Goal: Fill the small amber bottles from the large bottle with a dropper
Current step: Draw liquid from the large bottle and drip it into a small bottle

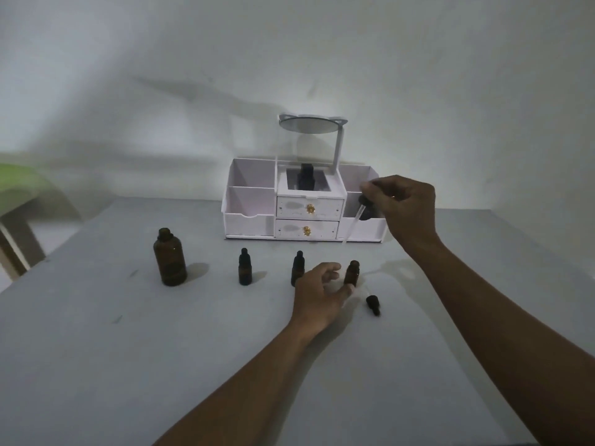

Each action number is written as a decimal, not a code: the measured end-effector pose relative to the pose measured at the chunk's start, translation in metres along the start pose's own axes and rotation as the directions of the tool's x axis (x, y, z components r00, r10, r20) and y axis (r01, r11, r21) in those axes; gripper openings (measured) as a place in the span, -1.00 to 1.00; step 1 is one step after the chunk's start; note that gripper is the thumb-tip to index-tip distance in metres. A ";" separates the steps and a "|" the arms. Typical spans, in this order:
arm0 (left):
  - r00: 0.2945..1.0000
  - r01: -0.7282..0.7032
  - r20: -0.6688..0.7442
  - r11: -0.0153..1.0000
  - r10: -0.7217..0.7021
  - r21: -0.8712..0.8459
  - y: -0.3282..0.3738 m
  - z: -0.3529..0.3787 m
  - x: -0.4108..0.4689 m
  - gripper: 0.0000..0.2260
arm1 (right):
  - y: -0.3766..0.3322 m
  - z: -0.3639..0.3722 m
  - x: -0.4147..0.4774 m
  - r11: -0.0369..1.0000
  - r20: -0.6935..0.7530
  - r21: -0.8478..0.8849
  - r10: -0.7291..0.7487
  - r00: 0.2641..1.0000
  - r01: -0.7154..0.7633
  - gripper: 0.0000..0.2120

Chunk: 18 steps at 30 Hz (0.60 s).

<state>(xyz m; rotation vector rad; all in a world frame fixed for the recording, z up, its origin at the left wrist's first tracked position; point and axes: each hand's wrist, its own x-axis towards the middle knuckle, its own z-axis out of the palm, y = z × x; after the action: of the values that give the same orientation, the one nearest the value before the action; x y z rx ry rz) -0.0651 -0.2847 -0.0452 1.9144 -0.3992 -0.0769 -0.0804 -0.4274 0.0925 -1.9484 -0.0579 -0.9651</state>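
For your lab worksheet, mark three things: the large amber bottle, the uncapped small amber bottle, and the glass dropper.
large amber bottle (170, 262), head view, mid body.
uncapped small amber bottle (352, 272), head view, body.
glass dropper (351, 227), head view, clear tube.

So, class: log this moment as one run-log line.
right hand: holds dropper | left hand: steadies open bottle | cap: on table

Amber bottles (170, 259) glossy, prob. glass; table (96, 349) matt.

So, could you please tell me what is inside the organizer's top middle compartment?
A dark bottle stands upright inside the white organizer; the compartment's front wall hides its base, so nothing else there can be seen.
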 end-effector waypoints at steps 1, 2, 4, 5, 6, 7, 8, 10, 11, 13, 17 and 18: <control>1.000 0.006 0.010 1.000 -0.006 -0.013 -0.002 -0.010 -0.007 -0.59 | -0.003 0.006 0.001 0.999 0.007 0.039 0.011 1.000 -0.011 -0.97; 1.000 0.016 0.011 1.000 -0.016 -0.019 -0.005 -0.021 -0.014 -0.62 | -0.007 0.014 0.001 0.998 0.013 0.061 0.011 1.000 -0.012 -0.99; 0.999 0.050 -0.004 0.999 -0.050 -0.022 -0.013 -0.047 -0.026 -0.67 | -0.014 0.035 -0.001 0.997 0.021 0.083 -0.005 1.000 0.004 -0.99; 0.998 0.065 -0.023 0.998 -0.066 -0.022 -0.018 -0.063 -0.032 -0.70 | -0.020 0.048 -0.004 0.995 0.034 0.104 -0.018 0.999 0.014 -0.99; 0.996 0.082 -0.046 0.996 -0.083 -0.019 -0.024 -0.079 -0.038 -0.73 | -0.026 0.061 -0.007 0.992 0.050 0.122 -0.032 0.998 0.025 -0.99; 0.992 0.103 -0.074 0.995 -0.104 -0.010 -0.028 -0.096 -0.044 -0.75 | -0.032 0.076 -0.011 0.991 0.070 0.130 -0.052 0.996 0.043 -0.98; 0.987 0.122 -0.108 0.993 -0.121 0.000 -0.034 -0.113 -0.050 -0.76 | -0.037 0.091 -0.015 0.989 0.092 0.137 -0.071 0.993 0.058 -0.98; 0.974 0.142 -0.172 0.989 -0.145 -0.027 -0.043 -0.142 -0.060 -0.77 | -0.048 0.119 -0.022 0.985 0.133 0.158 -0.095 0.987 0.073 -0.96; 0.966 0.153 -0.202 0.987 -0.159 -0.049 -0.046 -0.155 -0.064 -0.78 | -0.054 0.133 -0.024 0.982 0.148 0.173 -0.105 0.983 0.078 -0.96; 0.942 0.184 -0.265 0.977 -0.206 -0.106 -0.054 -0.179 -0.068 -0.81 | -0.065 0.159 -0.028 0.976 0.165 0.210 -0.100 0.981 0.065 -0.96; 0.869 0.155 -0.454 0.980 -0.196 -0.125 -0.071 -0.213 -0.062 -0.75 | -0.076 0.200 -0.026 0.968 0.177 0.252 -0.054 0.983 0.007 -0.79; 0.846 0.139 -0.499 0.982 -0.186 -0.129 -0.074 -0.220 -0.060 -0.71 | -0.079 0.208 -0.025 0.964 0.179 0.264 -0.048 0.983 0.000 -0.76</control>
<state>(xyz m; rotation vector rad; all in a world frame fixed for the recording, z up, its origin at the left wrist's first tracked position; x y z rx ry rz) -0.0505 -0.0451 -0.0389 1.7919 0.1268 0.2958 -0.0042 -0.2179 0.0792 -1.7865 -0.3017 -0.7485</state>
